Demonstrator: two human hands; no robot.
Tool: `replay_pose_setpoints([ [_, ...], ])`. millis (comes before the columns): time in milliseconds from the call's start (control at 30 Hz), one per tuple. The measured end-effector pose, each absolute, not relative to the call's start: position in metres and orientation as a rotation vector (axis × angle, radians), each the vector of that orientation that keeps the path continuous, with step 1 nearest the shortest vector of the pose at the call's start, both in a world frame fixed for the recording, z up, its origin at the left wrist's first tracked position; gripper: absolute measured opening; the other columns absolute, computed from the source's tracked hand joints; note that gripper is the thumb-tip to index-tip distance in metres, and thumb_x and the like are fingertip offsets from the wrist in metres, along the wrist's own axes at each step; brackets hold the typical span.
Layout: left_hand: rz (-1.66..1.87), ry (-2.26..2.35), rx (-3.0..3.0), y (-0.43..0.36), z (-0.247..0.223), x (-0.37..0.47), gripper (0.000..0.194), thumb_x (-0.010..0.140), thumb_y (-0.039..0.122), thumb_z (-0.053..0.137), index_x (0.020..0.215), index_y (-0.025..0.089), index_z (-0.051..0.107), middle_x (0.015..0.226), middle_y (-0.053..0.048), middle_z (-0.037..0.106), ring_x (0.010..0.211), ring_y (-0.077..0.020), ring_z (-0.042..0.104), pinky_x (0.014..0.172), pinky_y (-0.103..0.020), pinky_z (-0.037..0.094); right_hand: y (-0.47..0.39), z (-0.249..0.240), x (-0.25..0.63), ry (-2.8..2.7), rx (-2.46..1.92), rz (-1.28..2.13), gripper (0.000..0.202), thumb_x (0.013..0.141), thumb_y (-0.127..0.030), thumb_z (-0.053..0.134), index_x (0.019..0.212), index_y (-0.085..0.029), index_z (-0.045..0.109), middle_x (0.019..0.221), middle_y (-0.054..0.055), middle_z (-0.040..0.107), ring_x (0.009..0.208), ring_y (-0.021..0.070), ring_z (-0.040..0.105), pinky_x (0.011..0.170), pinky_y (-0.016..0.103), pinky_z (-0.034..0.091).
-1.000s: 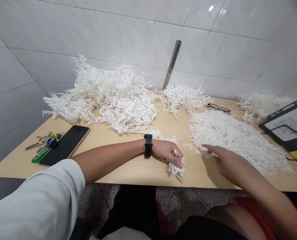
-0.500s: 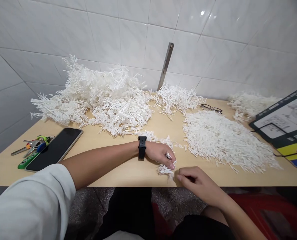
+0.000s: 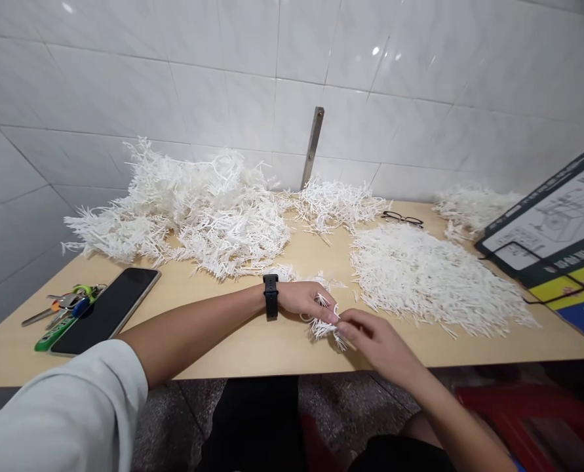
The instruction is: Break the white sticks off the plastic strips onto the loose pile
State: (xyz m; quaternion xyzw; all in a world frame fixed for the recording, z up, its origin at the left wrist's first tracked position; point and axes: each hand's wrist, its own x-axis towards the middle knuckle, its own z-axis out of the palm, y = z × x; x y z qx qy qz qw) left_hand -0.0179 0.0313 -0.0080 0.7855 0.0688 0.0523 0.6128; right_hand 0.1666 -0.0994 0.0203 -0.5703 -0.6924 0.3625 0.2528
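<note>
My left hand (image 3: 307, 301), with a black watch on its wrist, is closed on a small bunch of white strands (image 3: 322, 330) above the table's front edge. The fingertips of my right hand (image 3: 370, 334) are pinched at the right side of that bunch, close against my left fingertips. A large tangled heap of white strands (image 3: 213, 210) lies at the back left. To the right is a flat, wide pile of short white pieces (image 3: 429, 278). A smaller heap (image 3: 338, 202) sits at the back middle.
A black phone (image 3: 107, 311) and a bunch of keys (image 3: 68, 305) lie on the left of the wooden table (image 3: 213, 347). Glasses (image 3: 402, 219) rest at the back. A printed box (image 3: 562, 229) stands at the right. A metal bar (image 3: 313, 147) rises against the wall.
My right hand has moved left and up to meet my left hand and now pinches at the bunch. The whole view has shifted slightly.
</note>
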Motion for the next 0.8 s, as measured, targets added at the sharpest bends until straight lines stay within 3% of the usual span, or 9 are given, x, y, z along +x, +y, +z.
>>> replay_pose_setpoints([
  [133, 0.054, 0.138, 1.849, 0.033, -0.011, -0.017, 0.048, 0.073, 0.061, 0.069, 0.069, 0.014, 0.064, 0.066, -0.001, 0.054, 0.066, -0.0120, 0.045, 0.063, -0.025, 0.035, -0.109, 0.014, 0.150, -1.901, -1.491, 1.099, 0.037, 0.091, -0.041, 0.048, 0.061, -0.020, 0.040, 0.058, -0.005, 0.036, 0.057, 0.0114, 0.035, 0.054, 0.024, 0.028],
  [200, 0.017, 0.110, 1.873, 0.033, -0.010, -0.016, 0.047, 0.072, 0.061, 0.071, 0.067, 0.015, 0.063, 0.065, 0.000, 0.053, 0.066, -0.0121, 0.045, 0.063, -0.025, 0.035, -0.116, 0.013, 0.152, -1.941, -1.493, 1.093, 0.037, 0.092, -0.038, 0.045, 0.062, -0.021, 0.034, 0.059, -0.005, 0.031, 0.057, 0.0107, 0.031, 0.054, 0.025, 0.025],
  [433, 0.113, 0.156, 1.788, 0.038, -0.006, -0.020, 0.052, 0.076, 0.064, 0.065, 0.065, 0.014, 0.059, 0.061, 0.001, 0.048, 0.060, -0.0106, 0.040, 0.059, -0.026, 0.032, -0.128, 0.026, 0.185, -2.024, -1.561, 0.896, 0.043, 0.097, -0.043, 0.039, 0.061, -0.021, 0.029, 0.058, -0.003, 0.035, 0.057, 0.0123, 0.038, 0.054, 0.026, 0.028],
  [533, 0.111, 0.175, 1.813, 0.036, -0.005, -0.018, 0.052, 0.075, 0.065, 0.065, 0.067, 0.014, 0.060, 0.062, 0.000, 0.049, 0.061, -0.0111, 0.041, 0.059, -0.025, 0.033, -0.111, 0.032, 0.190, -2.001, -1.604, 0.779, 0.041, 0.094, -0.045, 0.044, 0.061, -0.021, 0.038, 0.058, -0.002, 0.042, 0.058, 0.0136, 0.042, 0.055, 0.026, 0.031],
  [667, 0.148, 0.145, 1.836, 0.033, -0.006, -0.017, 0.050, 0.077, 0.062, 0.065, 0.067, 0.013, 0.062, 0.063, 0.000, 0.050, 0.062, -0.0112, 0.043, 0.060, -0.025, 0.034, -0.100, 0.027, 0.169, -2.064, -1.504, 0.976, 0.032, 0.093, -0.040, 0.047, 0.070, -0.020, 0.053, 0.065, -0.001, 0.052, 0.063, 0.0142, 0.047, 0.058, 0.025, 0.034],
  [800, 0.147, 0.108, 1.860, 0.034, -0.006, -0.019, 0.046, 0.077, 0.057, 0.068, 0.065, 0.014, 0.062, 0.062, 0.000, 0.050, 0.060, -0.0111, 0.042, 0.058, -0.025, 0.032, -0.114, 0.007, 0.150, -1.978, -1.437, 1.084, 0.037, 0.091, -0.033, 0.044, 0.058, -0.021, 0.032, 0.056, -0.005, 0.032, 0.055, 0.0106, 0.032, 0.053, 0.024, 0.026],
])
